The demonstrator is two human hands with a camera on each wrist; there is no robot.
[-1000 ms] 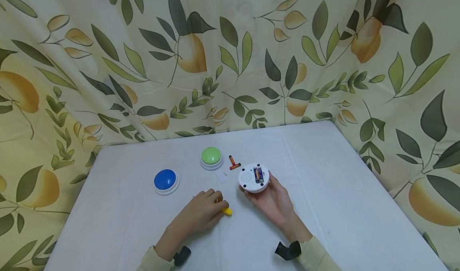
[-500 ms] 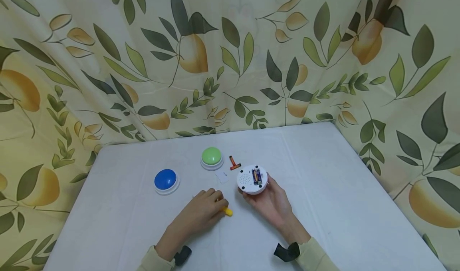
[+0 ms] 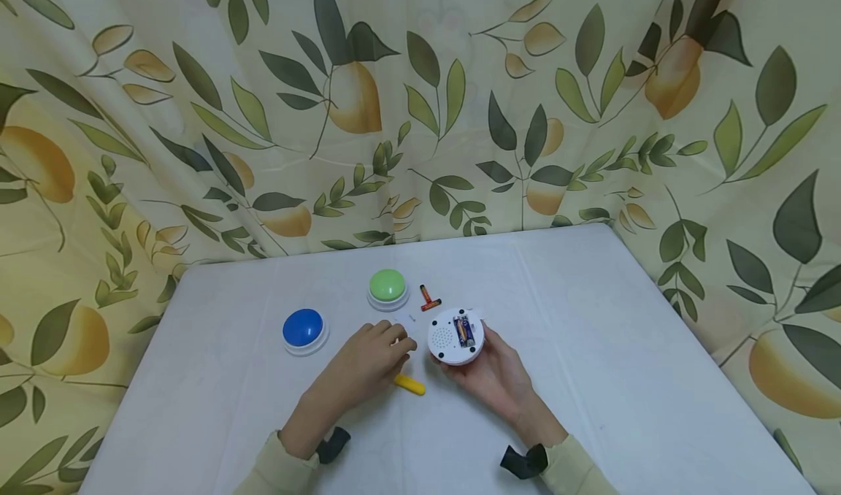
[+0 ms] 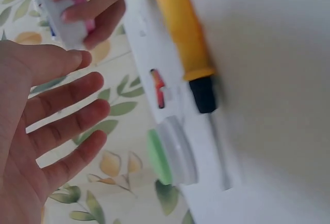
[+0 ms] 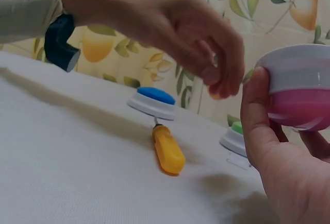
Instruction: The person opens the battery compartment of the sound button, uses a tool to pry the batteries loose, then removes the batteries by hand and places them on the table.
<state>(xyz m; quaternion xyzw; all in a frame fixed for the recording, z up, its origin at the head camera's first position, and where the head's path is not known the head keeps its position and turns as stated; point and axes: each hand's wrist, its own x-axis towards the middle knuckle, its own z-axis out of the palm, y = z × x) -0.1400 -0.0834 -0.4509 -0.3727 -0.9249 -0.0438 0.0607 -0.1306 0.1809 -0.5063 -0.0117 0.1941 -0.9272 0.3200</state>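
My right hand [image 3: 499, 382] holds a round push button [image 5: 299, 74] upside down, with its white base up and its pink dome below. Two batteries [image 3: 463, 331] sit side by side in the uncovered compartment of that base. My left hand [image 3: 374, 356] hovers over the table, its fingers loosely bent and holding nothing. Below it on the white cloth lies a screwdriver [image 5: 169, 151] with a yellow handle; its metal shaft [image 4: 219, 147] shows in the left wrist view.
A blue push button [image 3: 302, 328] stands at the left and a green one [image 3: 387, 285] farther back. Two loose orange-and-black batteries [image 3: 430, 304] lie beyond the held button. A small clear piece [image 5: 238, 161] lies near the green button. A patterned curtain [image 3: 420, 115] hangs behind the table.
My left hand has let go of the screwdriver and risen away from it, leaving it on the table. My right hand has brought the upturned button slightly left and nearer.
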